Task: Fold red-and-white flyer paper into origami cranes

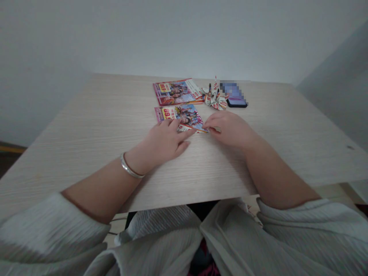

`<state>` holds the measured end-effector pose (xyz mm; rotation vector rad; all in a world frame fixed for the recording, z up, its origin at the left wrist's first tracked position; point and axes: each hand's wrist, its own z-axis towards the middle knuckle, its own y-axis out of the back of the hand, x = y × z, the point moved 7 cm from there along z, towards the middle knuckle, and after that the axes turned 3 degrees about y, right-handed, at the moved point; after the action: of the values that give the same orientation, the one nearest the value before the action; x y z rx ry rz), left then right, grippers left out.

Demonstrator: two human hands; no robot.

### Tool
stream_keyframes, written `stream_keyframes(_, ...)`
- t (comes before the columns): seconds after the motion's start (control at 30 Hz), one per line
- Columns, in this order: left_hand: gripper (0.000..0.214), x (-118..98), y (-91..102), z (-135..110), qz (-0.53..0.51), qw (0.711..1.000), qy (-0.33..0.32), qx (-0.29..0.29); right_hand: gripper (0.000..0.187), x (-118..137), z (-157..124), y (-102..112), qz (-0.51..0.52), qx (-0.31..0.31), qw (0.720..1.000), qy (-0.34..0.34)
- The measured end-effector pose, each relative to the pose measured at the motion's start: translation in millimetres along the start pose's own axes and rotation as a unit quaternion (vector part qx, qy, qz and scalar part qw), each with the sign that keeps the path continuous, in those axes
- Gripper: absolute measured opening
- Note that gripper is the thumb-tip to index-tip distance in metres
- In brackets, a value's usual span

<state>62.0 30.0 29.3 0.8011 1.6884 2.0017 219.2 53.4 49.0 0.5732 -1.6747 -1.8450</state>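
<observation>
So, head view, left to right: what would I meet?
Silver metal bangle → colourful printed paper sheet partly under the left hand → white-and-red folded paper figure with pointed tips → dark-edged rectangular phone.

Left hand point(165, 142) lies palm-down, fingers over the flyer's point(188, 112) near edge; right hand point(231, 128) pinches its near right corner.

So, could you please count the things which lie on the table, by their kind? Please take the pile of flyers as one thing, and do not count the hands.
Flyer pile: 1 (its sheets cannot be counted)
Separate flyer: 1
Folded paper figure: 1
Phone: 1
Total: 4
</observation>
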Motion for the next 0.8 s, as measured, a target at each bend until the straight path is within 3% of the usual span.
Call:
stream_keyframes(0.17,0.055,2.9,-2.2,1.6,0.008,1.000,-0.017,-0.013,0.031,8.2,4.6,-12.1,0.018,0.024,0.999,0.021)
stream_keyframes(0.53,0.055,1.9,-1.2,-0.3,0.023,1.000,-0.017,0.001,0.031,13.6,4.4,-13.3,-0.034,0.045,0.998,0.002)
stream_keyframes(0.8,0.055,10.2,-0.5,-4.6,-0.010,0.998,0.014,0.060,0.029,10.1,2.7,-11.5,-0.018,0.037,0.999,-0.006)
